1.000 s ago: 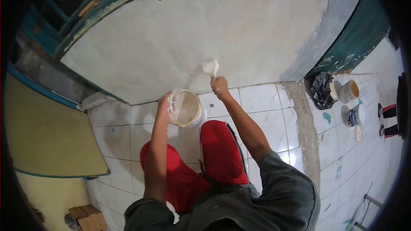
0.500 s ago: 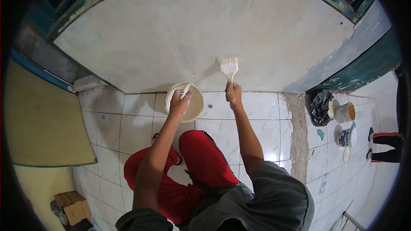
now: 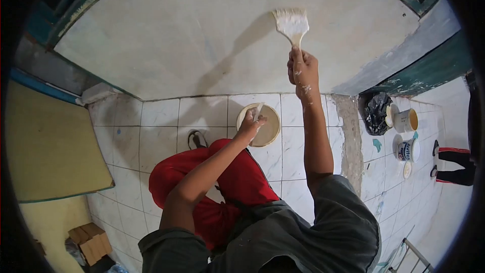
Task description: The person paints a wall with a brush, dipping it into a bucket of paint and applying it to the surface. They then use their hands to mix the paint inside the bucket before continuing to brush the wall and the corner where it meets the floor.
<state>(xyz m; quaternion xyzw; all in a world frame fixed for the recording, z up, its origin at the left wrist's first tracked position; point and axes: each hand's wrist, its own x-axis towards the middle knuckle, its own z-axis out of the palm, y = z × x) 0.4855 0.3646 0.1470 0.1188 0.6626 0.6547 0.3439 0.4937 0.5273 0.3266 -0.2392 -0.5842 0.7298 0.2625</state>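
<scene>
The right hand [image 3: 304, 71] is wrapped around the handle of a wide paintbrush [image 3: 292, 23], fingers curled in and the thumb laid along it. The brush rises directly from the top of that fist, bristles pointing away from the person, in front of the pale wall [image 3: 166, 35]; its shadow falls on the wall, down and to the left (whether the bristle tips touch the surface, I cannot tell).

The left hand [image 3: 251, 125] is lower, over the near left side of a round bucket [image 3: 272, 125]. Its fingers close around a narrow pale strip that looks like the bucket's handle, though the hand hides part of it. The bucket's mouth faces up, mostly to the right of that hand, and below the right one. The brush is thus well apart from the bucket, above and to the right of it, with the right hand between.

White smears mark both hands (the right wrist too). The person's red trousers [image 3: 182, 172] are bent at the knee just beside the bucket, over a white tiled floor [image 3: 298, 159]. Well off to the right are a black plastic bag [image 3: 376, 114] and a labelled tub [image 3: 407, 150].
</scene>
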